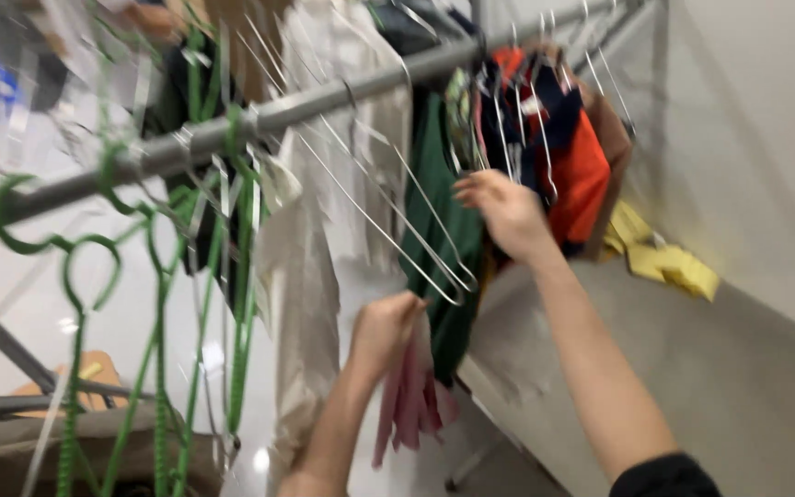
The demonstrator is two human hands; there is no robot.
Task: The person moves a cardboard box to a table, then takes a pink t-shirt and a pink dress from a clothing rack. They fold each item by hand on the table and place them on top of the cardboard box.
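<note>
left hand (384, 327) fisted round pink cloth (409, 405), lower centre | right hand (506, 213) part open, touching hung clothes (558, 138); grip unclear | pink cloth not yet on rail (324, 99)

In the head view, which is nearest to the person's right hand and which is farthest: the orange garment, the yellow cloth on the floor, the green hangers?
From the right hand, nearest first:
1. The orange garment, hanging on the rail just to the right of the hand.
2. The yellow cloth, lower right, on the floor by the wall.
3. The green hangers, far left on the rail.
</note>
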